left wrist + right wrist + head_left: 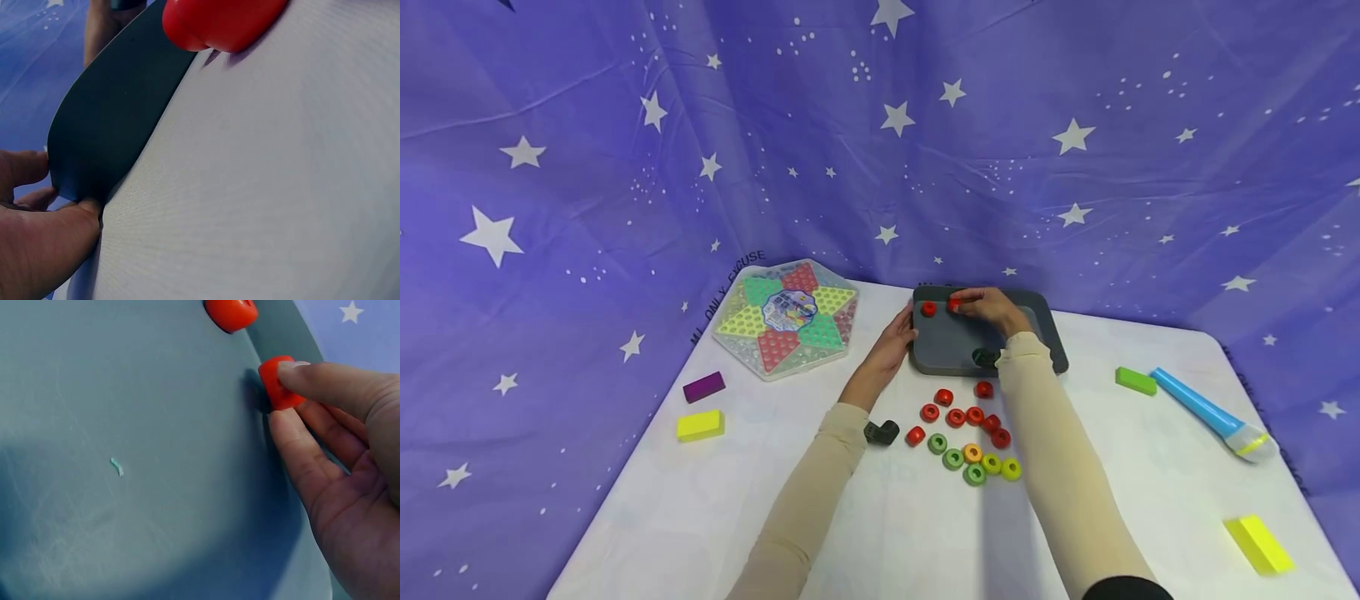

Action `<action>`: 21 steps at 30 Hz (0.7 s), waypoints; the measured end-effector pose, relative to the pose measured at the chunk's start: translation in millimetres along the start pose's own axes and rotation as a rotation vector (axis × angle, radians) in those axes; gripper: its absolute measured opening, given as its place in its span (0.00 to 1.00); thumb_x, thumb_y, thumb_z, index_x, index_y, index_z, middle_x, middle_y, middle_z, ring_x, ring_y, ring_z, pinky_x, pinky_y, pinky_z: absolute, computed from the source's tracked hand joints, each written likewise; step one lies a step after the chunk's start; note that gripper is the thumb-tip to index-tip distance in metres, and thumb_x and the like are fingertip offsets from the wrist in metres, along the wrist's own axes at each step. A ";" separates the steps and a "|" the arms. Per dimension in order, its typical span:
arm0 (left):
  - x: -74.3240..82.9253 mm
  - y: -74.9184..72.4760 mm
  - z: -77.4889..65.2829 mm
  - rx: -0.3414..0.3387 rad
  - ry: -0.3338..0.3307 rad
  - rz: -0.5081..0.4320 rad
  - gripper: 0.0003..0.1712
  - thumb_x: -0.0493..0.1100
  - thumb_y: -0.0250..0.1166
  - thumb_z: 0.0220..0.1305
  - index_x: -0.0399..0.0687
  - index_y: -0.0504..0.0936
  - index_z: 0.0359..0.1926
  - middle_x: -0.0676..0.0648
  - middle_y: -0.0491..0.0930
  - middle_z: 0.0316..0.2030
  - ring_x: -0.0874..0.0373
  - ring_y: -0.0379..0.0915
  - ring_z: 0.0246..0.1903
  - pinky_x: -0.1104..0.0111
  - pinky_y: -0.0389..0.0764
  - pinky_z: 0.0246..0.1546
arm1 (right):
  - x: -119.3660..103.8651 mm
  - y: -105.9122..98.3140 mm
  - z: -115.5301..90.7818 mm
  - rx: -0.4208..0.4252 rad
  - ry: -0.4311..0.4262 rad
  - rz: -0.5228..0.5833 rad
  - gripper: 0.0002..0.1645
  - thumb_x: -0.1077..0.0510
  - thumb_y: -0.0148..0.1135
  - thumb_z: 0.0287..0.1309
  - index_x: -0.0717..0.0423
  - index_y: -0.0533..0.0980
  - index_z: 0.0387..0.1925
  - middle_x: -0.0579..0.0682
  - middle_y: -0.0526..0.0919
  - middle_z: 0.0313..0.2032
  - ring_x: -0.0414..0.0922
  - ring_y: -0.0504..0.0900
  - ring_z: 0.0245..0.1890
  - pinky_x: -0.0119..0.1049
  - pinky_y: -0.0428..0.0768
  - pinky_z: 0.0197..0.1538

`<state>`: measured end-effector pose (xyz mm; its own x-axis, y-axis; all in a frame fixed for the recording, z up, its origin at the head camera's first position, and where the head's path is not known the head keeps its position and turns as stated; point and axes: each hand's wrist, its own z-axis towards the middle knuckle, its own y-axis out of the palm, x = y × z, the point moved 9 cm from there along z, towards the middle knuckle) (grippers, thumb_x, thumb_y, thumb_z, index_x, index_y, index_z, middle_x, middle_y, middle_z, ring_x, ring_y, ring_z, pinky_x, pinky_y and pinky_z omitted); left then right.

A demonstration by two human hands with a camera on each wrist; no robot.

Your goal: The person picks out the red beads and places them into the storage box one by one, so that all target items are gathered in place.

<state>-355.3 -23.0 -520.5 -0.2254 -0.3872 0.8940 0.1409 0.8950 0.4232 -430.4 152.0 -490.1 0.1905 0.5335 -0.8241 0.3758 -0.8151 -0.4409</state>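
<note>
You are working at a white table (1150, 467), with a purple starry cloth (970, 150) hanging behind the tray (955, 358) and to its left. The grey tray lies flat, its long axis running left to right in front of you. Your right hand (992, 308) pinches a red bead (279, 387) between thumb and fingers, inside the tray by its far wall, left of its middle. That bead is stubby, and your thumb covers it so much that which way its hole points cannot be told. Your left hand (891, 346) rests against the tray's left side, fingers fairly straight, thumb touching near the near-left corner.

A second red bead (928, 309) sits in the tray's far-left corner, just left of the held one. Your right sleeve (1067, 442) crosses the tray's near wall and hides part of it. Nearer you than the tray lie loose red beads (956, 417), then green beads (953, 459), an orange bead (972, 453) and yellow beads (1011, 468). Left of the tray are a game board (790, 317), a purple block (703, 387) and a yellow block (701, 426); right of it, a green block (1136, 381) and a blue tube (1202, 404).
</note>
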 end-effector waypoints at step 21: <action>3.7 3.4 -2.8 -0.004 -0.013 0.008 0.37 0.26 0.44 0.70 0.49 0.49 0.76 0.46 0.45 0.76 0.54 0.41 0.74 0.61 0.47 0.73 | -0.4 1.0 -2.9 0.014 -0.039 -0.002 0.25 0.58 0.63 0.61 0.52 0.75 0.60 0.55 0.73 0.62 0.51 0.68 0.59 0.51 0.61 0.68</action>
<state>-352.9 -22.0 -515.3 -0.2372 -0.3773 0.8952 0.1463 0.8971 0.4169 -427.6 151.6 -489.2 0.1539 0.5260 -0.8364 0.3631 -0.8174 -0.4472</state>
